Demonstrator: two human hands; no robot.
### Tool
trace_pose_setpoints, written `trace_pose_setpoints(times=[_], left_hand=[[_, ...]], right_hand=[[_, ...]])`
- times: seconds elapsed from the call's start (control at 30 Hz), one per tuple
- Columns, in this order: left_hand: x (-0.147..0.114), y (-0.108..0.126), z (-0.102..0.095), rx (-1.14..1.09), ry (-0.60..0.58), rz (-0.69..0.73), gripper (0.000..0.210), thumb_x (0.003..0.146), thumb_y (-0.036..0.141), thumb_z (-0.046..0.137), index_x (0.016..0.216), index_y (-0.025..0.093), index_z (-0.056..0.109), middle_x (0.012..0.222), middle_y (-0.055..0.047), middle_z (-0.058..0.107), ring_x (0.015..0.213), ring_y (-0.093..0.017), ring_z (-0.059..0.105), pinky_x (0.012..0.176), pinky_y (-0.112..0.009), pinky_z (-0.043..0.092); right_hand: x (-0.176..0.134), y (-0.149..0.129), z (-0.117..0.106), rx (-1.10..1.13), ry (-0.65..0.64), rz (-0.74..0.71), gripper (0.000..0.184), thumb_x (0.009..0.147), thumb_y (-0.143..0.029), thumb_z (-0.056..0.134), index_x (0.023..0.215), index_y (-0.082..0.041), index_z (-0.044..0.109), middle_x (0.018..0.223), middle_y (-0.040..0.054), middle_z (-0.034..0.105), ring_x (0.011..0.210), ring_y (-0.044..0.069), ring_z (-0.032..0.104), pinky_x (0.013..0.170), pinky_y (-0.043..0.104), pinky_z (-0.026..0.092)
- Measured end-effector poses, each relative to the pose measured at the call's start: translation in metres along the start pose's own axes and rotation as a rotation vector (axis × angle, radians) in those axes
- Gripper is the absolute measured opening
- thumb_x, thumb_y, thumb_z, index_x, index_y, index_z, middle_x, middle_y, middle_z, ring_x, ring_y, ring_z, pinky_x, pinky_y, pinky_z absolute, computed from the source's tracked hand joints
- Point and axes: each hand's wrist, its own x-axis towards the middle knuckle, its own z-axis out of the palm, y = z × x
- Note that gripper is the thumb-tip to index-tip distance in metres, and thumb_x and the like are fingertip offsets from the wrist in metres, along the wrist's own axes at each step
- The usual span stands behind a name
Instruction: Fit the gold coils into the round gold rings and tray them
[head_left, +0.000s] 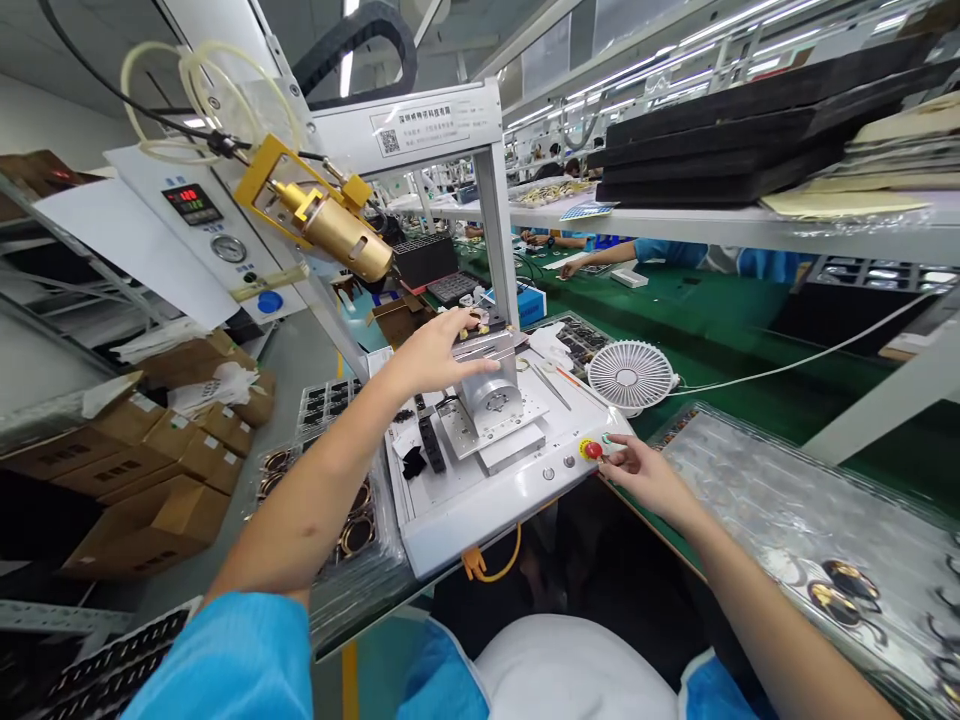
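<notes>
My left hand (439,352) reaches over the metal fixture (495,395) on the white bench machine (480,510). Its thumb stretches across the front of the fixture's upper plate, and the other fingers extend toward small parts at the top; exact contact there is unclear. My right hand (649,480) is at the machine's front right corner. Its index finger touches a green button (607,438), while the thumb and other fingers lie beside the red emergency stop knob (593,450), apart and holding nothing. Above on the left hangs a tilted gold cylindrical tool head (337,235).
A white round fan (631,375) stands right of the machine. Plastic trays with round parts lie left (356,520) and right (795,540). Tweezers (551,388) rest on the machine bed. Cardboard boxes (180,520) fill the left floor. A co-worker's arm (611,258) reaches over the green bench.
</notes>
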Motion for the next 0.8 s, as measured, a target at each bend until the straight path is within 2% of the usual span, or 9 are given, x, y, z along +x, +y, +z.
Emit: trace_pose_setpoints(times=[0.07, 0.17, 0.23, 0.33, 0.43, 0.53, 0.67, 0.73, 0.8], left_hand=[[-0.003, -0.004, -0.005, -0.045, -0.031, 0.018, 0.078, 0.087, 0.071, 0.064, 0.144, 0.019, 0.058, 0.160, -0.015, 0.051, 0.153, -0.035, 0.043, 0.125, -0.050, 0.035], [-0.027, -0.004, -0.005, -0.059, 0.040, 0.035, 0.078, 0.092, 0.071, 0.056, 0.150, 0.019, 0.054, 0.169, -0.016, 0.038, 0.160, -0.035, 0.028, 0.129, -0.056, 0.025], [-0.056, 0.003, -0.001, -0.073, 0.097, 0.070, 0.072, 0.092, 0.066, 0.061, 0.148, 0.021, 0.057, 0.169, -0.016, 0.039, 0.159, -0.036, 0.031, 0.129, -0.060, 0.025], [-0.113, 0.017, 0.014, -0.200, 0.064, 0.108, 0.056, 0.087, 0.050, 0.076, 0.139, 0.031, 0.067, 0.161, -0.011, 0.052, 0.149, -0.035, 0.049, 0.125, -0.059, 0.036], [-0.165, 0.030, 0.047, -0.405, 0.072, 0.030, 0.047, 0.080, 0.037, 0.084, 0.126, 0.035, 0.076, 0.149, -0.011, 0.064, 0.138, -0.037, 0.060, 0.119, -0.056, 0.045], [-0.198, 0.039, 0.098, -0.607, 0.101, -0.121, 0.036, 0.078, 0.029, 0.085, 0.113, 0.033, 0.082, 0.131, -0.012, 0.075, 0.123, -0.036, 0.071, 0.109, -0.053, 0.056], [-0.214, 0.051, 0.164, -0.714, 0.052, -0.258, 0.030, 0.082, 0.027, 0.081, 0.112, 0.033, 0.081, 0.121, -0.010, 0.079, 0.113, -0.032, 0.075, 0.103, -0.048, 0.060], [-0.214, 0.057, 0.185, -0.731, 0.003, -0.248, 0.030, 0.083, 0.027, 0.080, 0.113, 0.032, 0.081, 0.121, -0.010, 0.079, 0.113, -0.031, 0.076, 0.101, -0.047, 0.061], [-0.212, 0.061, 0.195, -0.748, -0.042, -0.221, 0.029, 0.083, 0.027, 0.080, 0.112, 0.031, 0.081, 0.121, -0.010, 0.079, 0.113, -0.030, 0.076, 0.100, -0.046, 0.062]], right_hand=[[0.000, 0.003, 0.002, -0.166, 0.019, -0.025, 0.072, 0.079, -0.039, 0.072, 0.144, -0.013, 0.053, 0.087, 0.0024, 0.069, 0.071, 0.019, 0.067, 0.074, 0.034, 0.054], [-0.003, 0.008, 0.003, -0.370, 0.023, -0.047, 0.079, 0.084, -0.033, 0.067, 0.156, -0.013, 0.043, 0.091, 0.0044, 0.071, 0.077, 0.022, 0.068, 0.078, 0.036, 0.052], [-0.006, 0.014, 0.004, -0.438, -0.008, -0.051, 0.080, 0.085, -0.030, 0.064, 0.159, -0.013, 0.039, 0.093, 0.0059, 0.073, 0.080, 0.024, 0.069, 0.078, 0.037, 0.052], [-0.009, 0.024, 0.007, -0.477, -0.048, -0.089, 0.080, 0.086, -0.030, 0.061, 0.160, -0.014, 0.037, 0.092, 0.0064, 0.074, 0.081, 0.027, 0.070, 0.078, 0.039, 0.052], [-0.009, 0.029, 0.011, -0.500, -0.024, -0.129, 0.079, 0.087, -0.030, 0.060, 0.161, -0.014, 0.037, 0.097, 0.0091, 0.075, 0.086, 0.029, 0.072, 0.082, 0.040, 0.053], [-0.008, 0.028, 0.009, -0.540, 0.026, -0.148, 0.076, 0.088, -0.030, 0.059, 0.159, -0.012, 0.040, 0.107, 0.0143, 0.075, 0.092, 0.031, 0.071, 0.087, 0.043, 0.054], [-0.010, 0.021, 0.004, -0.562, 0.049, -0.161, 0.069, 0.088, -0.029, 0.061, 0.155, -0.014, 0.048, 0.107, 0.0137, 0.075, 0.091, 0.030, 0.070, 0.088, 0.042, 0.054], [-0.011, 0.018, 0.003, -0.572, 0.038, -0.173, 0.070, 0.088, -0.029, 0.061, 0.155, -0.015, 0.048, 0.108, 0.0128, 0.074, 0.091, 0.029, 0.070, 0.087, 0.040, 0.054], [-0.011, 0.016, 0.005, -0.592, 0.033, -0.171, 0.072, 0.088, -0.028, 0.062, 0.157, -0.014, 0.045, 0.109, 0.0128, 0.074, 0.093, 0.028, 0.070, 0.088, 0.039, 0.053]])
